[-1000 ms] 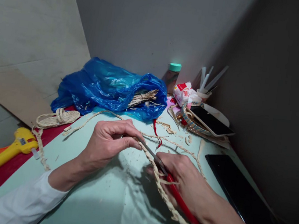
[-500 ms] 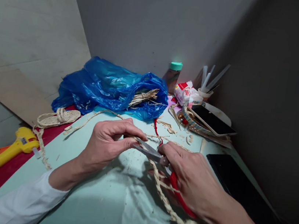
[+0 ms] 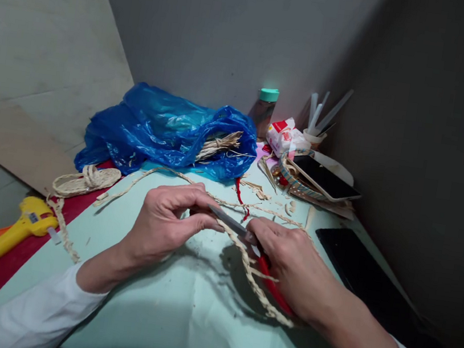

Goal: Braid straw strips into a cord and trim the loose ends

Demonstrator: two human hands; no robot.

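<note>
Pale braided cord (image 3: 248,265) is pinched between the thumb and fingers of my left hand (image 3: 179,212), and its braid hangs down to the right, below my other hand. My right hand (image 3: 292,263) is closed round the red handles of a pair of scissors (image 3: 271,283). The metal blades point left and lie against the cord, their tips beside my left fingertips. A short strand sticks out sideways from the braid near the handles. More thin braid (image 3: 150,173) runs across the table behind my hands.
A blue plastic bag (image 3: 156,129) holding dry straw lies at the back. On the left are a coiled sandal-shaped braid (image 3: 86,181) and a yellow glue gun (image 3: 11,238). A phone (image 3: 324,178), a bottle (image 3: 264,112) and a black flat object (image 3: 357,266) are at the right.
The scissors' blades now look closer together, lying along the cord. The hanging braid has risen a little and its lower end has moved left. The view has shifted slightly.
</note>
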